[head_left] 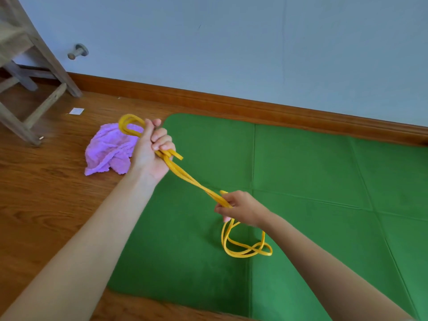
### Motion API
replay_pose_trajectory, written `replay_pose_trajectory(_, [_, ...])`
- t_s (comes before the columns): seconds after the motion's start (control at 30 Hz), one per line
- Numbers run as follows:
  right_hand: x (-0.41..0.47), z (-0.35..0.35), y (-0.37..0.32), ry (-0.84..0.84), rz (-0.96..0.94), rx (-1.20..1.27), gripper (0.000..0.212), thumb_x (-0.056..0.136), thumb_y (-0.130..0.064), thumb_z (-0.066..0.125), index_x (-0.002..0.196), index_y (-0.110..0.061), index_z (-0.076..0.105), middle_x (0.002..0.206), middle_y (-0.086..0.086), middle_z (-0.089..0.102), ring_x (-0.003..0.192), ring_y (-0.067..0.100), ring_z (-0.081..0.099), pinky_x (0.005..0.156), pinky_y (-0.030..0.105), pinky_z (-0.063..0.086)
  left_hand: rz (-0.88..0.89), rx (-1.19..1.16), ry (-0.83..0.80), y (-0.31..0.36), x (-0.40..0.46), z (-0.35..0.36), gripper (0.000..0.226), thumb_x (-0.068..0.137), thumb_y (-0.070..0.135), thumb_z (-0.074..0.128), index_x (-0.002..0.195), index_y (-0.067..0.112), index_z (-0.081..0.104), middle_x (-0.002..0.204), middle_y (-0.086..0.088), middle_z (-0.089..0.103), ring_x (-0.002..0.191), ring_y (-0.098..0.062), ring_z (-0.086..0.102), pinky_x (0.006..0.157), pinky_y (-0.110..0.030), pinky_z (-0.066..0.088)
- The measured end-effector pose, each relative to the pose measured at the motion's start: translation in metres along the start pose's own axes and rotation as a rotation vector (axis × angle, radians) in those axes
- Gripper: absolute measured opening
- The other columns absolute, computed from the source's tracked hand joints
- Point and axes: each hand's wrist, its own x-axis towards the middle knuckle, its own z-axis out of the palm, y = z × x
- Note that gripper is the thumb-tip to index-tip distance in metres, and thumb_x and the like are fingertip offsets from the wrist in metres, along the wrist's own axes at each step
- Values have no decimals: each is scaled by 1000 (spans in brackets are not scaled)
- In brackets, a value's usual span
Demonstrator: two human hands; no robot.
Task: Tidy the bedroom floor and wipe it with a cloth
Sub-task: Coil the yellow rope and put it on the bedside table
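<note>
I see both hands, left hand and right hand, gripping a yellow elastic band above the green mat, purple cloth just beside the mat.

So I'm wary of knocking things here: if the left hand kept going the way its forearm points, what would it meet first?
Probably the purple cloth crumpled on the wooden floor, just beyond the left hand, which grips the yellow cord. Depth is unclear; held high, it could pass over toward the wall.
</note>
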Motion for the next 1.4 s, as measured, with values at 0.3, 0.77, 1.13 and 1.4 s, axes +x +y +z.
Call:
replay_pose_trajectory(0.3, [-1, -19, 23, 65, -6, 174, 36, 88, -50, 52, 76, -18, 64, 53, -5, 42, 49, 9, 38, 50, 20, 33, 293, 342, 206, 12, 9, -27, 34, 101, 35, 33, 75, 19, 47, 43, 12, 30, 41, -6, 28, 54, -18, 34])
replay_pose_trajectory(0.77, [-14, -53, 81, 532, 151, 189, 29, 94, -26, 54, 71, -13, 65, 69, 1, 70, 65, 14, 69, 74, 29, 55, 355, 172, 284, 9, 18, -48, 34, 102, 29, 32, 75, 14, 48, 41, 9, 38, 45, -7, 48, 68, -26, 51])
replay_pose_trajectory(1.13, [-10, -43, 78, 296, 284, 0, 27, 90, -31, 60, 107, -11, 67, 108, 7, 68, 97, 19, 62, 85, 29, 47, 213, 288, 187, -29, 8, -26, 29, 101, 25, 37, 77, 13, 49, 41, 10, 37, 41, -4, 42, 62, -21, 50])
replay_pose_trajectory(1.4, [5, -40, -4, 446, -79, 83, 22, 91, -18, 58, 113, -16, 64, 97, -5, 64, 90, 8, 58, 80, 12, 44, -29, 466, -72, -49, -11, -17, 27, 99, 26, 37, 86, 12, 57, 61, 5, 64, 71, -10, 69, 69, -25, 56])
